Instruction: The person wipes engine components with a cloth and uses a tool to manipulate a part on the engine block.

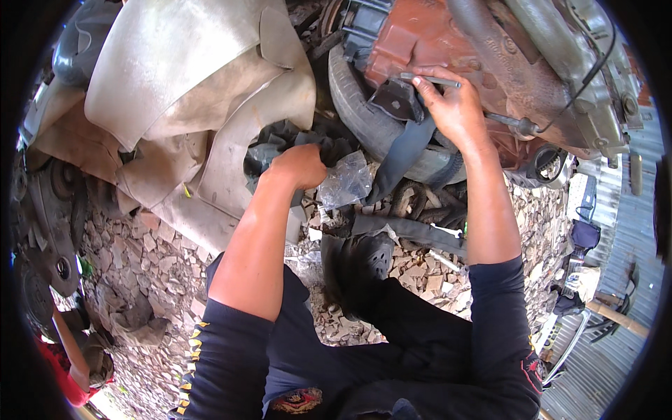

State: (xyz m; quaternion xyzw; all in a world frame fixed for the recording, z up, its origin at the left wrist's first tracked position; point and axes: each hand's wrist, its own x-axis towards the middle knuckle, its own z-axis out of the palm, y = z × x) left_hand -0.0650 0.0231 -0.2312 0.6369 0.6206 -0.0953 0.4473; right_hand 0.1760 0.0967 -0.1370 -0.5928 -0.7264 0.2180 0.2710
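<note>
My left hand [297, 168] has its fingers curled down into crumpled dark material [266, 150]; what it grips is hidden. A clear crumpled plastic bag [346, 182] lies just right of it. My right hand [451, 105] holds a thin grey metal rod [441, 80] across a rusty red metal casing [399, 38]. Beneath that hand are a small dark angular piece [392, 99] and a dark flat strap [399, 157], lying on a worn tyre [357, 105].
Pale leather-like sheets [182, 63] fill the upper left, over gravel [140, 266]. Machine parts [56, 224] line the left, where another person's red-clad arm [70, 357] shows. A corrugated metal sheet [609, 245] and bamboo pole [616, 315] are at the right.
</note>
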